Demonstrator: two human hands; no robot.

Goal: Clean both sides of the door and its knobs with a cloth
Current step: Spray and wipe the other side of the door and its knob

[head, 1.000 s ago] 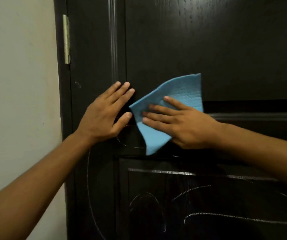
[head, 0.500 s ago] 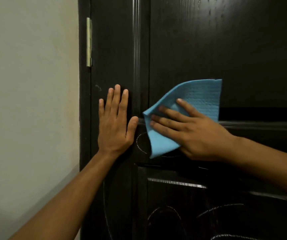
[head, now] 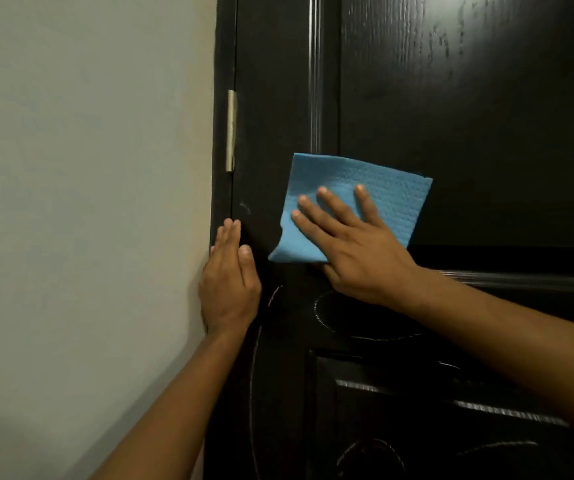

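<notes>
A dark, glossy panelled door (head: 469, 116) fills the right of the head view. White chalk-like scribbles mark its lower half. My right hand (head: 351, 251) presses a folded blue cloth (head: 382, 195) flat against the door's left stile with straight, spread fingers. My left hand (head: 230, 282) rests flat with straight fingers on the door's hinge edge, just left of the cloth. No knob is in view.
A metal hinge (head: 231, 129) sits on the dark frame above my left hand. A plain pale wall (head: 88, 202) takes up the left half of the view. A raised moulding (head: 315, 81) runs vertically above the cloth.
My right hand has slid the cloth left and up, off the panel and onto the stile. My left hand has shifted left to the hinge edge. The view has turned left.
</notes>
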